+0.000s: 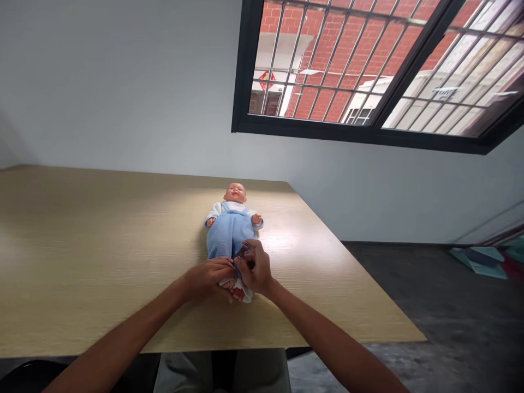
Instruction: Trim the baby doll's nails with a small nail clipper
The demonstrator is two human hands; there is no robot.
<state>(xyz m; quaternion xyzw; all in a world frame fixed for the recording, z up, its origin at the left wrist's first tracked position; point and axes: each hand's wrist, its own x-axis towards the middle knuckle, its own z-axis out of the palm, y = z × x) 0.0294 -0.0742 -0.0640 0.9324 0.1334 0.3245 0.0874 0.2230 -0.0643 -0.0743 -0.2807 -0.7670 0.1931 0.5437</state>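
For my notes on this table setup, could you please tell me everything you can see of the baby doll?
The baby doll is a bald, vinyl-looking figure lying on its back on the wood-grain table, head away from the person. It wears a white long-sleeved top under a blue knitted romper with shoulder straps. The left hand rests over its lower legs; the right hand pinches the romper near the bare toes and white fabric.

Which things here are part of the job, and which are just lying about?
In use:
left hand, on the baby doll's feet
right hand, at the leg of its blue overalls

Lying about:
teal items on the floor

Background:
wooden table
barred window
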